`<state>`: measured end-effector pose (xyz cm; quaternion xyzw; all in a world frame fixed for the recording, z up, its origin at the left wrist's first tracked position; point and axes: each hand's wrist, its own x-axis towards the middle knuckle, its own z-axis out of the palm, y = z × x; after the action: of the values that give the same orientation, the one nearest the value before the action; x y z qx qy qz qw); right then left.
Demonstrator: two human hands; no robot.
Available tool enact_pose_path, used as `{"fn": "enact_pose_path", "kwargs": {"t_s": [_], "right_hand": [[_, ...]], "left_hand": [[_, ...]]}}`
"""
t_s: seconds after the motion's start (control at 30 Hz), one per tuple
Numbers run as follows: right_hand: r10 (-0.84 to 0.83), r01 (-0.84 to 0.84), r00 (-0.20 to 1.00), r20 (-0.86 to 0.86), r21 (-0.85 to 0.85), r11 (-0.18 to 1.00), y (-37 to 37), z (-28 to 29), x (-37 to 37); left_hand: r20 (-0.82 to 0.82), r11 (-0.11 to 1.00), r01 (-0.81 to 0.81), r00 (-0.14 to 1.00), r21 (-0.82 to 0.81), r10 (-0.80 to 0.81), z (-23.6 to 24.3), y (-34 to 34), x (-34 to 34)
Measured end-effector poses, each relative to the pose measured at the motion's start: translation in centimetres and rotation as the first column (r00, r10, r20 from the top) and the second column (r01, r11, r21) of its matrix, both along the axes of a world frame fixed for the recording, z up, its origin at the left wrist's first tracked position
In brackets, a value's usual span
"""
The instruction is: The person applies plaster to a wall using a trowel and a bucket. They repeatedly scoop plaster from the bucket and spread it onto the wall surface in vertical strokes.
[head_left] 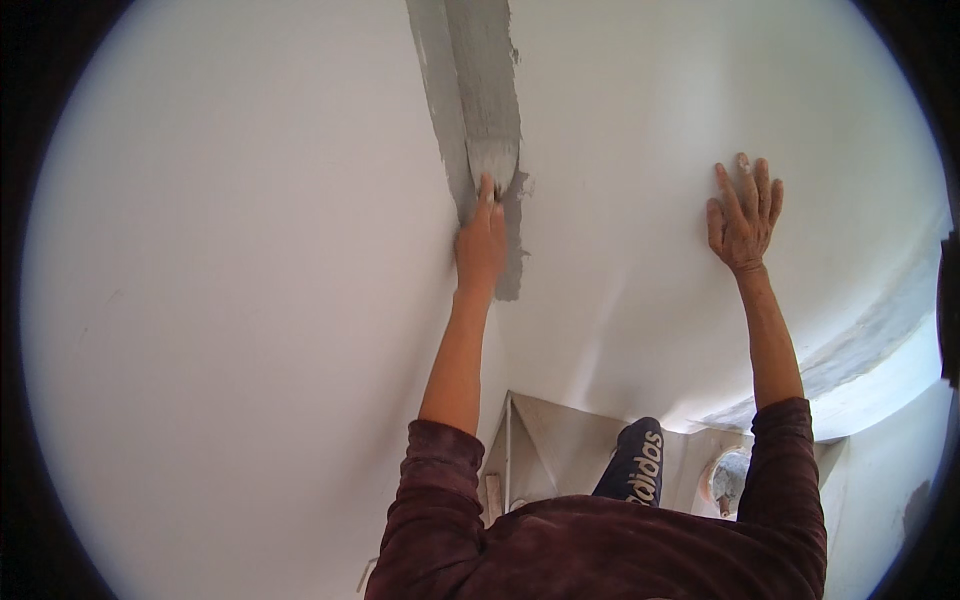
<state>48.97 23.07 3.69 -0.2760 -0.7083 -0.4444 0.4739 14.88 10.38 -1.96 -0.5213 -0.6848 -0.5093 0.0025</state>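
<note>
My left hand [482, 248] is closed around a putty knife [493, 158], its index finger stretched along the tool. The wide pale blade lies against a grey strip [487, 80] of coating in the corner between two white walls. My fingers and palm hide the handle. The grey coating covers both sides of the corner and has ragged edges; on the right wall it runs down a little below the blade. Further right, my right hand [742, 215] rests with fingers spread on the right-hand wall [620, 200], holding nothing. Pale residue marks one of its fingertips.
On the floor at the lower right stands a round bucket [708, 480] with greyish stuff and a tool in it. My dark trouser leg [630, 465] shows below. Another grey band [860, 350] curves across the wall at right. The plain left wall [220, 280] fills the left side.
</note>
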Motion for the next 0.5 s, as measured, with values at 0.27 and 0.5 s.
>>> {"fn": "enact_pose_path", "kwargs": {"t_s": [0.27,0.5], "right_hand": [[-0.028,0.028,1.0,0.004,-0.026,0.999,0.3,-0.1,0.1],[-0.006,0.006,1.0,-0.01,0.0,1.0,0.5,0.0,0.7]], "left_hand": [[-0.15,0.993,0.069,0.985,-0.097,-0.083,2.1,-5.3,1.2],[-0.42,0.917,0.008,0.89,0.398,0.175,28.0,2.5,-1.2]]}}
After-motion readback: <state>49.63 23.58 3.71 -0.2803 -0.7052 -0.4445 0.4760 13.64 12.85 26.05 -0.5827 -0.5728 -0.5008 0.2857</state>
